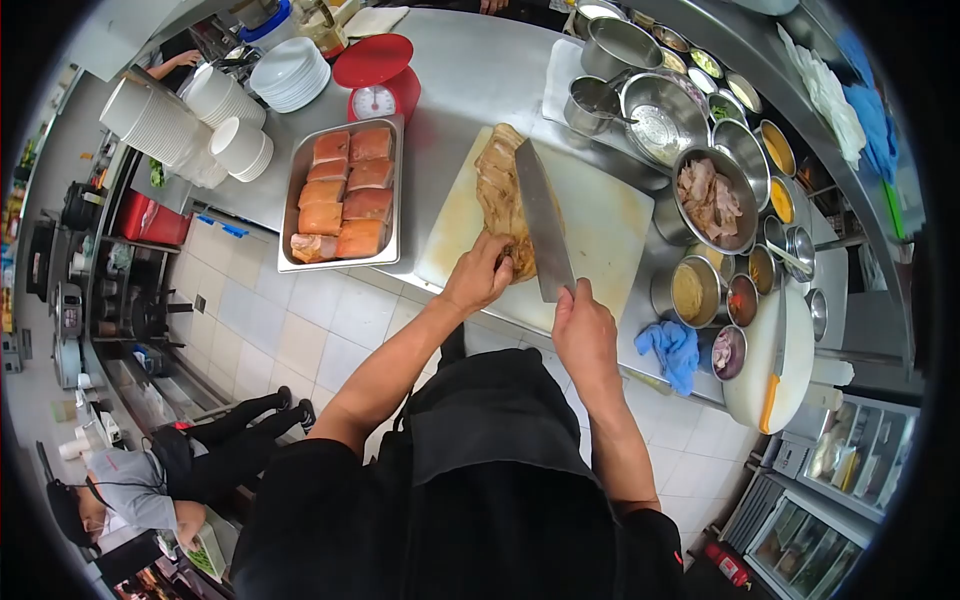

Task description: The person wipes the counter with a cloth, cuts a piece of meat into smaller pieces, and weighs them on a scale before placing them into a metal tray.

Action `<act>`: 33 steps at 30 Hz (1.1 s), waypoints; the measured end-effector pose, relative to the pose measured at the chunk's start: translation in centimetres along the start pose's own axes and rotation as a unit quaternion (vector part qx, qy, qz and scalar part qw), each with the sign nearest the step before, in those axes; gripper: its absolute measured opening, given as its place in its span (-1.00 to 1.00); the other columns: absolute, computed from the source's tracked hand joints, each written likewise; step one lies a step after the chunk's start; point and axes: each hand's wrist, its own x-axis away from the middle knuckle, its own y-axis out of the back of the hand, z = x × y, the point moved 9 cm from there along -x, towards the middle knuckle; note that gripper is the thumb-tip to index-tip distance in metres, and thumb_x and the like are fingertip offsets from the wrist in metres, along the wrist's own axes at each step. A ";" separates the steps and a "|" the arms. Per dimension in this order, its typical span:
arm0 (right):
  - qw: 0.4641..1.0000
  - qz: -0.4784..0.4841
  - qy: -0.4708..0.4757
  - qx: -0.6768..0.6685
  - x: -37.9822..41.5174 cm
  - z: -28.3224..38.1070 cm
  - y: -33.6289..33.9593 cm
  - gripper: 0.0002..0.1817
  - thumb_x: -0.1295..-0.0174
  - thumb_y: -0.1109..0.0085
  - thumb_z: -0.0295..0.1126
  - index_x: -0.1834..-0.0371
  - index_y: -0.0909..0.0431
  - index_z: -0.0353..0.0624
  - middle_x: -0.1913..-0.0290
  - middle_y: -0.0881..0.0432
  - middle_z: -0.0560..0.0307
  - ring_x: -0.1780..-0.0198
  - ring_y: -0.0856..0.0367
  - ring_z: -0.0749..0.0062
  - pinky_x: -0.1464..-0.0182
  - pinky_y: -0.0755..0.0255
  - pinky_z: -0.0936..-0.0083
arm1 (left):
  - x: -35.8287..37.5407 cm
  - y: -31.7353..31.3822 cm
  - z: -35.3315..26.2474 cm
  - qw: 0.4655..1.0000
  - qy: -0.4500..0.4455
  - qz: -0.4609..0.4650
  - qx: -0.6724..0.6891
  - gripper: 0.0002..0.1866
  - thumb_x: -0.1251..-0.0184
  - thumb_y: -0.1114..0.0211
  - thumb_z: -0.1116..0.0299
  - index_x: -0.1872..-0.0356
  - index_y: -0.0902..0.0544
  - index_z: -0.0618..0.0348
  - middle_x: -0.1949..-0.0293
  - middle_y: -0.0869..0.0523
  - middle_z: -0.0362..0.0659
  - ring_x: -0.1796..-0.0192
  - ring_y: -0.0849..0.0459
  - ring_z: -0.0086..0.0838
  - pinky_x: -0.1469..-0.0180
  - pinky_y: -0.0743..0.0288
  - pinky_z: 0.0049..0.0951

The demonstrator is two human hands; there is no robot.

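Note:
A long slab of cooked, brownish meat (500, 190) lies lengthwise on the white cutting board (610, 220). My left hand (480, 272) presses on its near end with curled fingers. My right hand (584, 325) is closed around the handle of a large cleaver (543, 220). The broad blade runs along the right side of the meat, overlapping it in this view, with its tip toward the far end. Left of the board, a metal tray (286, 240) holds several blocks of orange-pink, skin-topped meat (322, 219) in two rows.
At right stand several metal bowls, one with sliced meat (708, 200). A blue cloth (672, 352) lies by the counter's front edge, near a round board (795, 350) bearing an orange-handled knife (771, 390). A red scale (375, 75) and stacked white bowls (150, 120) sit at left; another person (150, 490) works beyond.

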 end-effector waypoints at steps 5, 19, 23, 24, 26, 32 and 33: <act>1.000 0.005 -0.004 0.009 0.1 1.4 -0.3 -0.82 -0.38 -0.01 -0.36 0.23 -0.38 -0.29 0.54 -0.61 -0.26 0.43 -0.61 -0.27 0.38 -0.47 -0.08 | 0.8 -0.4 1.2 0.997 0.015 -0.054 -0.044 -0.73 -0.29 -0.06 0.50 -0.01 -0.38 0.19 0.19 -0.47 0.12 0.28 -0.55 0.13 0.28 -0.49 -0.01; 1.000 -0.009 -0.008 0.018 0.6 1.9 -0.1 -0.84 -0.37 -0.02 -0.40 0.25 -0.40 -0.30 0.51 -0.61 -0.27 0.41 -0.61 -0.27 0.36 -0.45 -0.07 | -0.5 0.4 1.4 0.998 0.026 -0.030 0.056 -0.81 -0.20 -0.10 0.49 0.15 -0.48 0.21 0.43 -0.61 0.08 0.41 -0.61 -0.03 0.33 -0.48 -0.20; 1.000 -0.012 -0.012 0.012 0.6 1.3 0.2 -0.85 -0.37 -0.02 -0.40 0.24 -0.40 -0.29 0.51 -0.61 -0.27 0.41 -0.60 -0.28 0.36 -0.45 -0.07 | -0.9 0.2 1.3 0.997 0.004 -0.051 0.058 -0.89 -0.18 -0.14 0.47 0.30 -0.53 0.25 0.48 -0.60 0.06 0.48 -0.60 -0.12 0.41 -0.46 -0.25; 1.000 -0.011 -0.017 0.015 0.6 1.2 0.2 -0.85 -0.36 -0.02 -0.40 0.23 -0.41 -0.29 0.51 -0.61 -0.27 0.41 -0.60 -0.28 0.36 -0.44 -0.08 | -0.9 0.1 1.3 0.997 0.002 -0.049 0.060 -0.91 -0.17 -0.15 0.46 0.33 -0.54 0.25 0.50 -0.60 0.05 0.50 -0.60 -0.14 0.43 -0.45 -0.26; 1.000 -0.013 -0.015 0.006 0.7 1.0 0.1 -0.85 -0.37 -0.02 -0.40 0.23 -0.41 -0.30 0.52 -0.60 -0.28 0.41 -0.60 -0.28 0.37 -0.44 -0.08 | -1.0 0.1 1.5 0.997 0.005 -0.041 0.061 -0.91 -0.16 -0.15 0.47 0.34 -0.54 0.25 0.51 -0.60 0.04 0.51 -0.60 -0.16 0.44 -0.45 -0.27; 1.000 -0.012 -0.015 0.005 0.6 0.7 -0.3 -0.84 -0.37 -0.02 -0.40 0.23 -0.41 -0.32 0.54 -0.59 -0.29 0.42 -0.59 -0.28 0.38 -0.43 -0.08 | -1.6 -0.5 2.2 0.997 0.061 -0.010 0.053 -0.90 -0.14 -0.12 0.45 0.45 -0.53 0.28 0.58 -0.58 0.08 0.52 -0.61 -0.07 0.43 -0.46 -0.22; 1.000 -0.015 -0.009 0.007 0.6 1.0 -0.1 -0.83 -0.38 -0.02 -0.40 0.23 -0.41 -0.32 0.55 -0.59 -0.29 0.43 -0.59 -0.28 0.39 -0.43 -0.08 | -1.6 -0.5 2.2 0.997 0.071 -0.018 0.037 -0.87 -0.13 -0.10 0.44 0.49 -0.52 0.29 0.59 -0.57 0.11 0.51 -0.61 -0.03 0.42 -0.46 -0.19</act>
